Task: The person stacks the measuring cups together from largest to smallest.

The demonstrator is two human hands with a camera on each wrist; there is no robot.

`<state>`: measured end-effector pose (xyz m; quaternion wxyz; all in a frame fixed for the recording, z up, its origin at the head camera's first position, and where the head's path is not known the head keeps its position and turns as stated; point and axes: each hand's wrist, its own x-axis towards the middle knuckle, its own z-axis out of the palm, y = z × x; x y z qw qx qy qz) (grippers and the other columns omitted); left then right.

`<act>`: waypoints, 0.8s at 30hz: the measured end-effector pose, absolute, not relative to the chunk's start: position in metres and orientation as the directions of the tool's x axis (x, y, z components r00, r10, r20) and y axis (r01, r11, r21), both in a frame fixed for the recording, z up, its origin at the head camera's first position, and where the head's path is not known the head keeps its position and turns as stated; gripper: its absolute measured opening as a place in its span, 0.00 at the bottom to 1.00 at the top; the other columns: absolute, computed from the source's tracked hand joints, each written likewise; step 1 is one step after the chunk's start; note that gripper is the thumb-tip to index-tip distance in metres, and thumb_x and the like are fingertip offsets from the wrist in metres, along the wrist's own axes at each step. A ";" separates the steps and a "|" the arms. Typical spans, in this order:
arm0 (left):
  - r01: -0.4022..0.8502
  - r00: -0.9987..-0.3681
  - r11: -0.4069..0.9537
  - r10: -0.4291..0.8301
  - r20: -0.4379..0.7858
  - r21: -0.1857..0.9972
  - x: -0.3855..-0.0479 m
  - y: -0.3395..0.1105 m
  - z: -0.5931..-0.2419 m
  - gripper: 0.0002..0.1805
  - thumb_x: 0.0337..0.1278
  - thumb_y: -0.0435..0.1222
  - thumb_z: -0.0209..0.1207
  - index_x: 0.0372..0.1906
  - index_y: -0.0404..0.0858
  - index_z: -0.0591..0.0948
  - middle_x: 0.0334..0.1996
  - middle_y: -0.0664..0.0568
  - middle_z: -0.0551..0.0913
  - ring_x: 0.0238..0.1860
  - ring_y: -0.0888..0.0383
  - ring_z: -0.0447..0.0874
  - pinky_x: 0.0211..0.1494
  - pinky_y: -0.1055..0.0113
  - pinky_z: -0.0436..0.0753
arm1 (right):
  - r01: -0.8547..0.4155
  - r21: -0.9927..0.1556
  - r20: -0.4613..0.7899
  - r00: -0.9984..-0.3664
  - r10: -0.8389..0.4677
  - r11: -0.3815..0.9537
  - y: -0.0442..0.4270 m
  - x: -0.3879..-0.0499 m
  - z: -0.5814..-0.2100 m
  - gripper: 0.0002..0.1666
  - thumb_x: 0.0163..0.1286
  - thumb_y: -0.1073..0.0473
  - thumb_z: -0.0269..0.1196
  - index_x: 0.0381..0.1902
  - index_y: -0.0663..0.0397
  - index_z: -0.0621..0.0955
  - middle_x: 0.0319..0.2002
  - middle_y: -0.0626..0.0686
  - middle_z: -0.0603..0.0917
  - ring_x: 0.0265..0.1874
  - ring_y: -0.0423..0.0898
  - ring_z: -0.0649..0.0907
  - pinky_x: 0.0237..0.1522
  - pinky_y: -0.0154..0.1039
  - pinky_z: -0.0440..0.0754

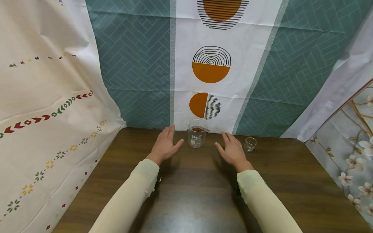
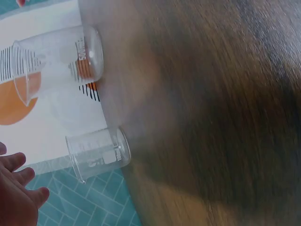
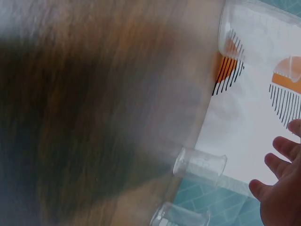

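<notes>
A large clear glass beaker (image 1: 196, 137) stands upright near the table's back edge, between the two hands. My left hand (image 1: 164, 144) hovers to its left, fingers extended and touching nothing. A medium beaker (image 2: 98, 153) appears beyond that hand in the left wrist view; in the head view the hand mostly hides it. On the right, my right hand (image 1: 231, 150) is held above the table with spread fingers, holding nothing. Right of it stands a small beaker (image 1: 250, 145). The right wrist view shows two smaller beakers, one (image 3: 200, 165) above the other (image 3: 181, 215).
The brown wooden table (image 1: 192, 200) reaches back to a green and white patterned cloth (image 1: 137, 64). A cream embroidered cloth (image 1: 43, 97) hangs along the left side, and a flowered cloth (image 1: 346, 155) along the right.
</notes>
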<state>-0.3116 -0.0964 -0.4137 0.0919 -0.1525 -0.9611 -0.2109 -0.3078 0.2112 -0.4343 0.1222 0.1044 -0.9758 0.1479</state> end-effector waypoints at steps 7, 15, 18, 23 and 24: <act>0.343 -0.932 0.855 0.258 0.254 0.390 -0.316 -0.091 -0.421 0.46 0.66 0.61 0.43 0.77 0.36 0.47 0.76 0.40 0.54 0.76 0.43 0.50 0.77 0.48 0.53 | -0.250 -0.268 0.270 -0.947 -0.176 0.930 0.204 -0.309 -0.435 0.41 0.74 0.36 0.46 0.75 0.54 0.57 0.71 0.61 0.62 0.71 0.61 0.63 0.69 0.63 0.59; 0.329 -0.941 0.825 0.248 0.229 0.459 -0.317 -0.082 -0.421 0.46 0.67 0.60 0.44 0.77 0.36 0.46 0.76 0.39 0.54 0.76 0.43 0.51 0.76 0.48 0.54 | -0.253 -0.298 0.273 -0.947 -0.171 0.920 0.193 -0.310 -0.438 0.41 0.74 0.36 0.47 0.75 0.54 0.58 0.72 0.61 0.63 0.70 0.61 0.64 0.69 0.63 0.59; 0.322 -0.945 0.810 0.243 0.219 0.490 -0.318 -0.078 -0.421 0.46 0.67 0.60 0.45 0.77 0.36 0.46 0.75 0.39 0.54 0.76 0.43 0.52 0.76 0.47 0.55 | -0.255 -0.309 0.273 -0.947 -0.172 0.916 0.189 -0.311 -0.439 0.41 0.73 0.35 0.46 0.75 0.53 0.59 0.72 0.61 0.63 0.70 0.61 0.64 0.69 0.64 0.58; 0.313 -0.950 0.769 0.241 0.200 0.557 -0.320 -0.074 -0.423 0.45 0.68 0.59 0.44 0.77 0.37 0.45 0.76 0.40 0.52 0.76 0.43 0.51 0.76 0.48 0.55 | -0.246 -0.339 0.257 -0.953 -0.162 0.908 0.183 -0.313 -0.440 0.41 0.73 0.35 0.46 0.75 0.52 0.58 0.72 0.60 0.62 0.71 0.61 0.63 0.70 0.63 0.57; 0.309 -0.951 0.760 0.240 0.195 0.572 -0.321 -0.073 -0.423 0.45 0.68 0.59 0.44 0.77 0.37 0.44 0.76 0.40 0.51 0.76 0.43 0.51 0.75 0.47 0.56 | -0.247 -0.347 0.255 -0.953 -0.162 0.905 0.181 -0.314 -0.440 0.41 0.74 0.35 0.46 0.75 0.52 0.58 0.72 0.60 0.62 0.71 0.61 0.63 0.70 0.63 0.57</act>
